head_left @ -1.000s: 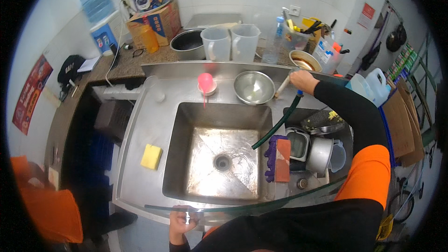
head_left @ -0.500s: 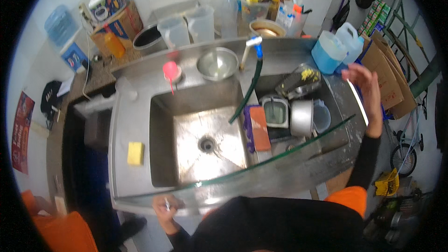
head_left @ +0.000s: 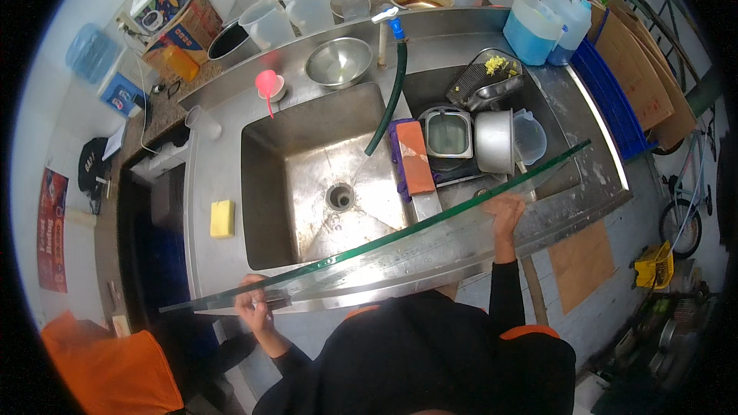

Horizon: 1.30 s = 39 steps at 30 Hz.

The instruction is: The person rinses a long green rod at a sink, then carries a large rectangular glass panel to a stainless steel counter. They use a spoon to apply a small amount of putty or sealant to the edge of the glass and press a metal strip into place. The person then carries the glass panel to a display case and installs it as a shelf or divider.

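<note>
A long glass pane with a green edge lies tilted across the front of the steel sink counter, rising to the right. My left hand is closed on its lower left part, thumb and fingers around the glass. On the right, my right hand is at the pane's face, just below the green edge, with its fingers curled against the glass; their tips are hard to make out. Behind the pane, the large basin has a drain at its middle. A green hose hangs from the blue-and-white tap over it.
A yellow sponge lies left of the basin. An orange-and-purple block stands on the divider. Beside it, the second basin holds a steel pot and other vessels. Blue liquid jugs stand back right. A person's orange sleeve shows lower left.
My right hand has come down from the raised spot near the jugs to the glass pane. The view has shifted, and my left hand still grips the pane.
</note>
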### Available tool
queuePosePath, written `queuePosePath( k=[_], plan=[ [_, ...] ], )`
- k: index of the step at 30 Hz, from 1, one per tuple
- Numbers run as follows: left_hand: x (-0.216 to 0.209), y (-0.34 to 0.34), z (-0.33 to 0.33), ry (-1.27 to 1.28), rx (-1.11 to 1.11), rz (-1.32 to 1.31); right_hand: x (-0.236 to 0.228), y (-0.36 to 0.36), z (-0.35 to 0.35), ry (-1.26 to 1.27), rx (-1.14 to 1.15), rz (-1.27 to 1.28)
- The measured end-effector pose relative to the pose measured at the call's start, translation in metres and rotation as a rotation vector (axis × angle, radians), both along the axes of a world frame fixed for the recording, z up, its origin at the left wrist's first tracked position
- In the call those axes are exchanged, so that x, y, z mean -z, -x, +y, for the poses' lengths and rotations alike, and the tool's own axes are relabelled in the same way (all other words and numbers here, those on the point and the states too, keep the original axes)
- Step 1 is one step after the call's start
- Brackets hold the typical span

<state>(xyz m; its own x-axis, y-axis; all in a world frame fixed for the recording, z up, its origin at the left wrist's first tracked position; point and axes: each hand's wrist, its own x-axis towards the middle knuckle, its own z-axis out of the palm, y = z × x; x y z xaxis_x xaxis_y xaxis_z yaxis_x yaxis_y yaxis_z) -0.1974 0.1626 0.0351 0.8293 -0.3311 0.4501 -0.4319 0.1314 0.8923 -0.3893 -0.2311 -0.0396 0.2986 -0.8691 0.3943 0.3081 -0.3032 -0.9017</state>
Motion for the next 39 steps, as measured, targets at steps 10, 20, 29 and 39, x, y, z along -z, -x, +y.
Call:
queuePosePath(
  k=[10,20,29,39],
  plan=[
    [0.025,0.003,-0.04,0.115,-0.485,0.085,-0.011,-0.031,0.016,-0.152,0.45,0.02],
    [-0.015,-0.055,-0.106,0.19,-0.185,0.234,-0.068,0.022,0.021,-0.065,0.679,-0.076],
    [-0.056,0.041,-0.279,0.157,0.506,0.066,-0.091,0.22,0.091,-0.018,1.417,-0.057],
    [-0.022,0.38,-0.348,0.045,1.224,-0.008,-0.018,0.486,0.291,-0.209,2.266,0.116]
  ],
)
